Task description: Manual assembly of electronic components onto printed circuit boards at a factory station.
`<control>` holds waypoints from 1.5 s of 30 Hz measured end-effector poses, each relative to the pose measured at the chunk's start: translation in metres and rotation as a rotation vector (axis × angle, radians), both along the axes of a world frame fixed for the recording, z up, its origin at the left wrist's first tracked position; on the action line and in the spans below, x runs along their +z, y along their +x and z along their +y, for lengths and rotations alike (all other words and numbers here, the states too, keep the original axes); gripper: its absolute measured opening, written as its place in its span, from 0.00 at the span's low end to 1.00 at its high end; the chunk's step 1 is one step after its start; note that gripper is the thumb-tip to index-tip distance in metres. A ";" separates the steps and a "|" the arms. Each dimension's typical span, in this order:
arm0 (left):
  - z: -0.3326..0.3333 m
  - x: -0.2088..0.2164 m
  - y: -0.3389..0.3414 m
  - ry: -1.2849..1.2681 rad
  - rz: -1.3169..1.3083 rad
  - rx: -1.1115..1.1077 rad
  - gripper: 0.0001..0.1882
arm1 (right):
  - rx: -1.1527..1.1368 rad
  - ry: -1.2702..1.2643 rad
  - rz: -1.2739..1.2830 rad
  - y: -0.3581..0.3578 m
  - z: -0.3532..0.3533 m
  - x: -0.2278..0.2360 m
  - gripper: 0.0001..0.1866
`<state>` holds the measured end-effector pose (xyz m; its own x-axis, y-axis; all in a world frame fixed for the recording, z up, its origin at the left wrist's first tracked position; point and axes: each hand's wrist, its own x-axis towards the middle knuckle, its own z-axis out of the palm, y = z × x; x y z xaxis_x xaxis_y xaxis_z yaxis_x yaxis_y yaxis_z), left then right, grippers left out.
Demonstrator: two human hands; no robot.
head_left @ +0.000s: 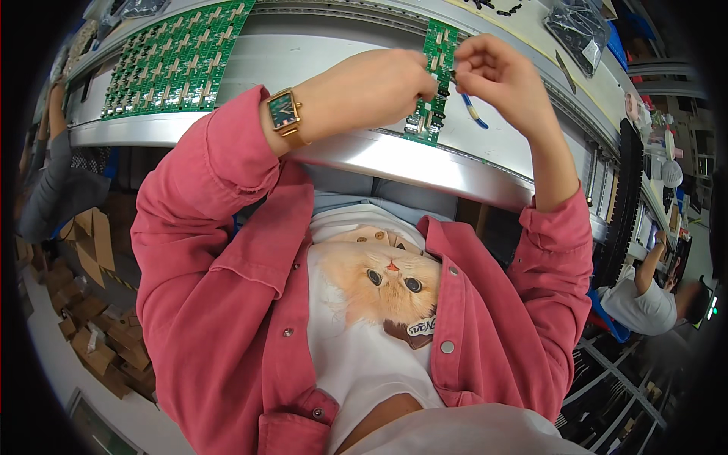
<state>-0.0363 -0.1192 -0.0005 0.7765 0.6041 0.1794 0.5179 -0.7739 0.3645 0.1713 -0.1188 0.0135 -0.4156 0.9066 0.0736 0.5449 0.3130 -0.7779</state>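
A narrow green circuit board (pixel 429 125) lies across the metal rails in front of me, with rows of black and pale parts on it. My left hand (pixel 390 82) is closed over its left side; the fingertips point down toward the board, and what they hold is hidden. At the board's right edge, my right hand (pixel 497 76) is bent with thumb and forefinger close together. A tiny dark piece shows at those fingertips, too small to name. Beside the right hand, a slim blue and yellow tool (pixel 475 111) rests on the white surface.
Large green panels of joined circuit boards (pixel 171 64) lie on the line at the left. A silver rail (pixel 455 163) runs along the near edge. At the back right sits a clear plastic bag (pixel 578 34). Cardboard boxes (pixel 106 345) stand lower left; other people work at both sides.
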 end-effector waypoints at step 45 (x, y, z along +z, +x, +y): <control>-0.046 0.023 0.022 -0.540 -0.714 0.060 0.07 | -0.251 -0.178 1.081 -0.017 -0.099 -0.010 0.16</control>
<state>-0.0141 -0.1650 0.0228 0.5531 0.7822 0.2868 0.0629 -0.3825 0.9218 0.1544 -0.2178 0.0030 -0.0158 0.9892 0.1458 -0.4114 0.1264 -0.9026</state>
